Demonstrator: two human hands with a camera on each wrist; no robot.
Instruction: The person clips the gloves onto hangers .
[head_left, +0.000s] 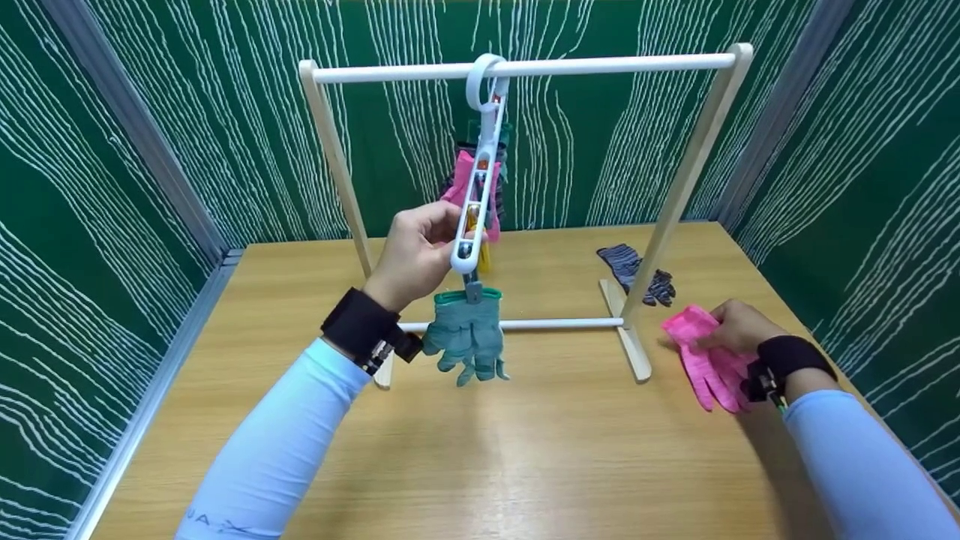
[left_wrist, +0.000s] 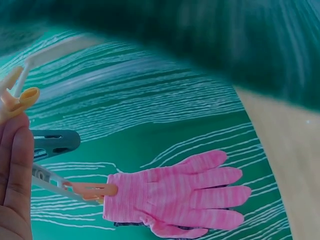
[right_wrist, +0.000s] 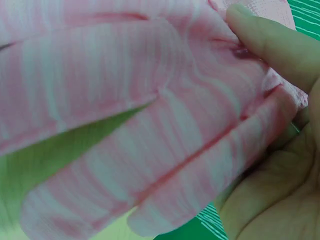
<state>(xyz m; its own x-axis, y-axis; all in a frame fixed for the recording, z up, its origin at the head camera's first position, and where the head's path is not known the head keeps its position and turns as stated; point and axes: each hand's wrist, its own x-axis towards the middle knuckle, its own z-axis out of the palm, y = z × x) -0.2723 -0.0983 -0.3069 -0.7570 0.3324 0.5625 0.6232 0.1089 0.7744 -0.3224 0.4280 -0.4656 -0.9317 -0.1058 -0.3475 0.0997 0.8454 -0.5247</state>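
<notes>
— What's closest to the lens on my end?

— My sleeves, low in the head view. The left sleeve [head_left: 277, 442] has small letters near the cuff — something like "UA X", too cropped for me to read properly. That's the only writing I can find; no brand on the gloves or the rack.

— Then left to right. What's my left hand doing?

— My left hand [head_left: 415, 255] is curled round the lower end of the white hanger [head_left: 480, 187], tilting it toward me. I judge that's to bring the clips within reach. The hanger's ring is still over the top bar of the rack [head_left: 525, 69], so the rack carries the weight.

— And what hangs from it?

— A green glove [head_left: 469, 337] is clipped by its cuff at the near end, fingers down. Further back a pink glove [left_wrist: 175, 195] is held by an orange clip [left_wrist: 92, 190] — the left wrist view shows it well.

— The right side?

— A dark striped glove [head_left: 636, 271] lies on the table [head_left: 525, 465] just behind the rack's right foot. Near the right edge, my right hand [head_left: 739, 326] has its fingers and thumb closed on the loose pink glove [head_left: 709, 360]; the right wrist view shows the thumb [right_wrist: 280, 42] pressing into the knit. The glove's fingers point toward me, and it rests on the table.
</notes>
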